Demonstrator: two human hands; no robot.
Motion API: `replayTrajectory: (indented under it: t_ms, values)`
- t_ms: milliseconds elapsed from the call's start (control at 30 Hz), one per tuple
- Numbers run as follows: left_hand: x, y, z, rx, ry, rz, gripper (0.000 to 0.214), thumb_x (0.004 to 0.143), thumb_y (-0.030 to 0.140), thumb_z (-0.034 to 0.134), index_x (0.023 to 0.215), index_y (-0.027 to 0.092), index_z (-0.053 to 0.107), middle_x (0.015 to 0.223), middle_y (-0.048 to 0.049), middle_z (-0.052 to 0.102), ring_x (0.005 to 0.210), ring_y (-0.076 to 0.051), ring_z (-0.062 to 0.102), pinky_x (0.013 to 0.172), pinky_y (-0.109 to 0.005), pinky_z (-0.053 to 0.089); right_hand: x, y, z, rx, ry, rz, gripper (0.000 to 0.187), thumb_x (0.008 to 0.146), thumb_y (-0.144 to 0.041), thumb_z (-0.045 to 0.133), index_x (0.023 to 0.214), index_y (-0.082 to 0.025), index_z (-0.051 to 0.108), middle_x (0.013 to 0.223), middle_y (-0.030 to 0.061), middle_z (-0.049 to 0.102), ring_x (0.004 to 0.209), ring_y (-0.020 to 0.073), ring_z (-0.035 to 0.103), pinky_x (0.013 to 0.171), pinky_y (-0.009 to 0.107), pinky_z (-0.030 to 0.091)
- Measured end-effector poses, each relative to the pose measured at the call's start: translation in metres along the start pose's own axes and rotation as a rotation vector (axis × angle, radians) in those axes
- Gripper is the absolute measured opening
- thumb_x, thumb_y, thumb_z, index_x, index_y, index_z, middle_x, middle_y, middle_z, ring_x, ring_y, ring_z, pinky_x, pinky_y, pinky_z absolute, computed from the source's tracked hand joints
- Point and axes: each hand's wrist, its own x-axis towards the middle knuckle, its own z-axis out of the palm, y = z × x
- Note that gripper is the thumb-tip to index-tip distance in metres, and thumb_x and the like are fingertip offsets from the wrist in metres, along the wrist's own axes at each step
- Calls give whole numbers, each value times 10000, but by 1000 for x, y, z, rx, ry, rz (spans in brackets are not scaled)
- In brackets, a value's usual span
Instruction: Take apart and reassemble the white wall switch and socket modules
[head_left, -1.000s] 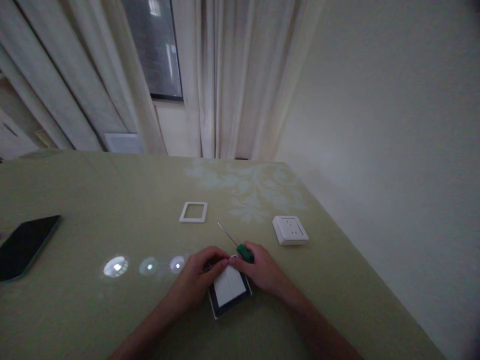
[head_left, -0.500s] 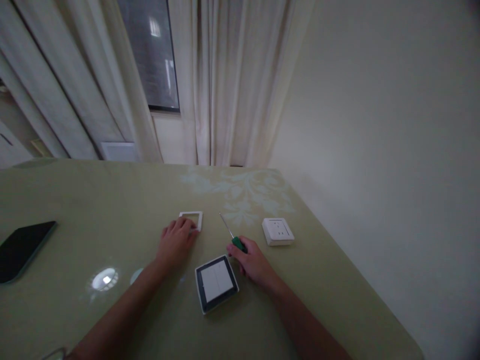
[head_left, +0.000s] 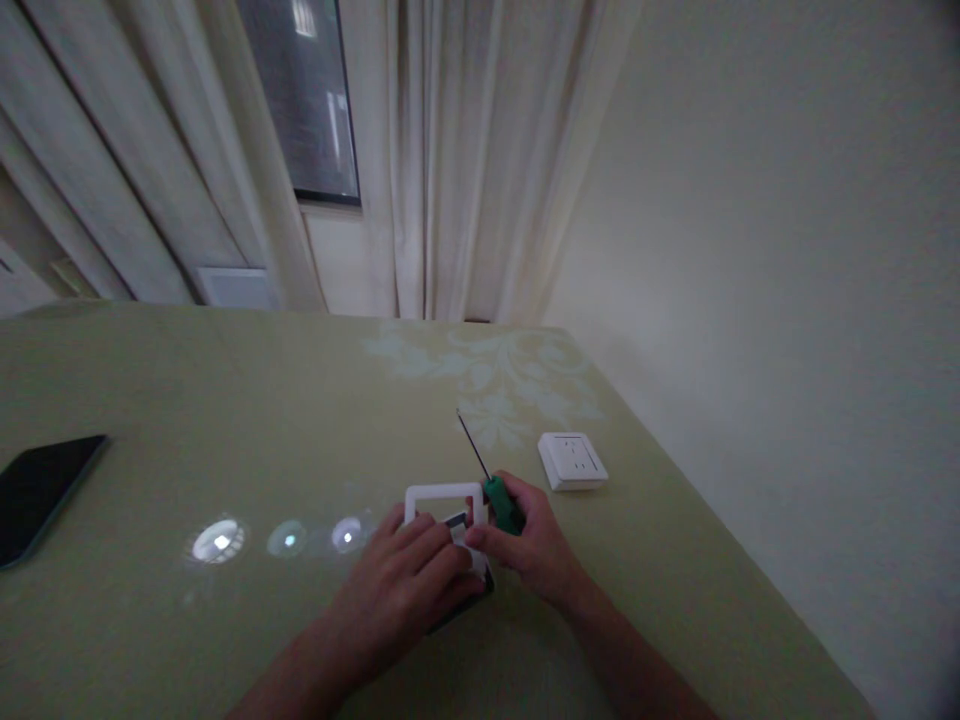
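Observation:
My left hand (head_left: pixel 416 575) grips a white square frame (head_left: pixel 442 494) and presses it over the dark-edged switch plate (head_left: pixel 465 590), which lies mostly hidden under my fingers. Closed round a green-handled screwdriver (head_left: pixel 499 500), my right hand (head_left: pixel 536 545) keeps the thin shaft pointing away and up. Its thumb and forefinger also touch the right side of the frame. Both hands rest on the pale green table (head_left: pixel 225 420).
A white wall socket (head_left: pixel 574 460) lies to the right of my hands. A dark phone (head_left: pixel 41 490) sits at the table's left edge. Curtains (head_left: pixel 450 150) and a window stand behind; a bare wall runs along the right.
My left hand picked up the white frame from farther back on the table and brought it over the switch plate. My right hand shifted slightly, still gripping the screwdriver.

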Motion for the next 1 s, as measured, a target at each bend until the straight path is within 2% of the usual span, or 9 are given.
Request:
replayTrajectory:
  t_ms: [100, 167, 300, 367, 467, 567, 667, 800, 1000]
  values:
    - [2, 9, -4, -12, 9, 45, 106, 1098, 239, 593, 1021, 215, 661, 861, -21, 720, 755, -212, 628, 697, -351, 428, -5, -4, 3, 13, 16, 0, 483, 776, -627, 872, 841, -193, 670, 748, -15, 624, 664, 133, 517, 585, 235, 442]
    - [1, 8, -7, -16, 42, 26, 80, 1090, 217, 591, 1112, 201, 665, 974, -61, 737, 842, -228, 648, 742, -356, 479, -3, -3, 2, 19, -30, 44, 484, 825, -649, 815, 799, -197, 644, 657, -40, 561, 579, 117, 453, 517, 235, 378]
    - [-4, -2, -6, -16, 153, -240, 126, 1080, 252, 582, 1185, 215, 639, 1172, -127, 695, 1063, -282, 654, 885, -402, 561, 6, 1, -3, -83, -186, 99, 438, 873, -583, 786, 750, -199, 616, 605, -59, 527, 544, 109, 429, 515, 242, 337]
    - [-7, -9, -1, -71, 96, -390, 195, 1066, 313, 610, 1246, 239, 622, 1212, -123, 703, 1117, -303, 671, 912, -434, 587, 7, 2, -3, -184, -188, 72, 373, 864, -501, 815, 750, -188, 645, 648, -50, 544, 611, 122, 477, 559, 243, 352]
    - [-10, -18, 7, -288, -104, -505, 194, 1078, 326, 575, 1256, 277, 635, 1128, -67, 745, 1017, -260, 730, 862, -394, 611, 5, 2, 0, -291, -114, -22, 229, 833, -369, 845, 934, -188, 748, 845, -5, 684, 806, 174, 609, 724, 269, 452]
    - [-10, -23, 9, -473, -210, -558, 188, 1100, 308, 519, 1155, 278, 696, 1092, -47, 731, 977, -219, 734, 848, -346, 603, 3, 3, 3, -334, -96, -67, 251, 831, -252, 812, 1074, -205, 769, 1019, 36, 759, 961, 223, 669, 869, 318, 490]
    - [-9, -22, 8, -515, -199, -596, 194, 1094, 328, 537, 1112, 261, 718, 1073, -50, 719, 968, -220, 724, 844, -351, 598, 3, 5, 2, -350, -101, -44, 187, 887, -277, 772, 1064, -216, 766, 1012, 46, 768, 954, 236, 682, 860, 335, 503]
    - [-6, -19, 9, -499, -180, -615, 203, 1091, 324, 532, 1062, 257, 722, 1036, -48, 717, 934, -219, 712, 818, -352, 595, 5, 8, 1, -454, -29, -95, 157, 919, -324, 766, 1029, -213, 749, 1012, 63, 758, 956, 242, 674, 885, 356, 501]
    - [-4, -18, 12, -508, -133, -620, 270, 1107, 335, 481, 1028, 244, 722, 988, -46, 704, 905, -214, 699, 800, -345, 582, 6, 11, 3, -505, -29, -76, 193, 977, -396, 723, 1006, -206, 731, 976, 62, 748, 919, 232, 664, 836, 340, 478]
